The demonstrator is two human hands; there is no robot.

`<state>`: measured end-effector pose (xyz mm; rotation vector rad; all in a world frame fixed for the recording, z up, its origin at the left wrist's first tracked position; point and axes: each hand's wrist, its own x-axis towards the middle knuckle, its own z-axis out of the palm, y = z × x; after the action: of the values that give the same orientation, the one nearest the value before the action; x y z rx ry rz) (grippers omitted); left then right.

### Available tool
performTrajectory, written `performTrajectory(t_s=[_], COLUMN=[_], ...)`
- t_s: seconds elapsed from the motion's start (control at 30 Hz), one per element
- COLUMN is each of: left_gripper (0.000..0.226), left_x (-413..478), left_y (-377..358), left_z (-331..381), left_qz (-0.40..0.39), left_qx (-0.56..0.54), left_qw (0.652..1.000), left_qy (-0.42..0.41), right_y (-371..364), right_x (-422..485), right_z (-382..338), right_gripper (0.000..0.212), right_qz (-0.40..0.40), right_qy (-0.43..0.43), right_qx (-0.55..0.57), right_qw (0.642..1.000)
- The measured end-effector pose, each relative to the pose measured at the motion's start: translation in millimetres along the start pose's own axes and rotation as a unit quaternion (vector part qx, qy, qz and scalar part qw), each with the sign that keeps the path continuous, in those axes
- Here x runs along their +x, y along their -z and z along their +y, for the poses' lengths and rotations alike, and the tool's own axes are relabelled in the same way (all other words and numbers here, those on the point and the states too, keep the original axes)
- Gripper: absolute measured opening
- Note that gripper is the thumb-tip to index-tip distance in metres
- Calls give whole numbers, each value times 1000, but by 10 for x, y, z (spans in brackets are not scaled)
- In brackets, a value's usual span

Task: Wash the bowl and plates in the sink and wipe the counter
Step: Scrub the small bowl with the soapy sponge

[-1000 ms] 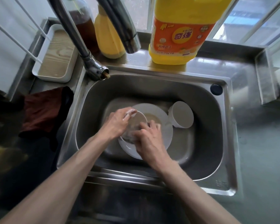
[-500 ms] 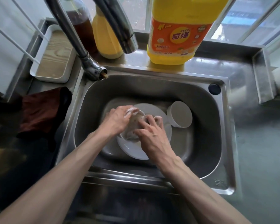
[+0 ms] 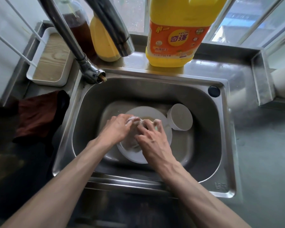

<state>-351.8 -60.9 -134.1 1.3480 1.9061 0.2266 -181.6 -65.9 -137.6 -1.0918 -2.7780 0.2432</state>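
Now our left hand (image 3: pixel 116 129) and right hand (image 3: pixel 153 143) curl soapy fingers (image 3: pixel 131 120) round the small white round bowl (image 3: pixel 130 145) beneath them.

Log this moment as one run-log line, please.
stage: washing; left hand: grips small dish; right hand: soapy, on dish; below: white plate; beside: white bowl on side

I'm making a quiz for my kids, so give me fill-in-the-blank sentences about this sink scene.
The left hand and right hand scrub a small bowl over a white ____. The detergent bottle behind the sink is ____. The dark red cloth lies ____ of the sink.
Missing words: plate, yellow, left.
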Motion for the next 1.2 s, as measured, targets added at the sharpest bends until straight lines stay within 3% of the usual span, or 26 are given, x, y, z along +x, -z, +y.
performTrajectory(t_s=[0.17, 0.3, 0.43, 0.57, 0.7, 0.8, 0.9, 1.0, 1.2], left_gripper=[37, 59, 41, 44, 32, 31, 40, 40, 36], left_x=[50, 23, -105, -208, -252, -253, -234, -236, -270], left_y=[194, 197, -110, -289, -224, -221, -234, -245, -336], left_z=[82, 58, 91, 39, -25, -28, -24, 24, 108], left_qz=[-52, -58, 1, 36, 40, 19, 0, 25, 109], left_qx=[5, -113, -271, -308, -277, -312, -332, -323, -312], left_qw=[998, 992, 961, 947, 958, 947, 936, 941, 943], left_qy=[18, 20, 51, 87, 64, 81, 118, 99, 49], right_y=[-90, -67, -89, -102, -64, -30, -26, -13, 31], right_x=[-76, -32, 17, 46, 5, 31, 91, 101, 126], right_z=[-80, -101, -235, -252, -92, -53, -94, -122, -160], right_gripper=[22, 20, 21, 19, 19, 14, 14, 14, 14], right_qz=[46, 84, 110, 42, -69, -28, 55, 90, 114], right_qy=[-69, -126, -229, -274, -198, -96, -43, -80, -193], right_qx=[75, 97, 150, 254, 342, 257, 76, -37, -23], right_qw=[994, 984, 955, 927, 916, 961, 995, 992, 974])
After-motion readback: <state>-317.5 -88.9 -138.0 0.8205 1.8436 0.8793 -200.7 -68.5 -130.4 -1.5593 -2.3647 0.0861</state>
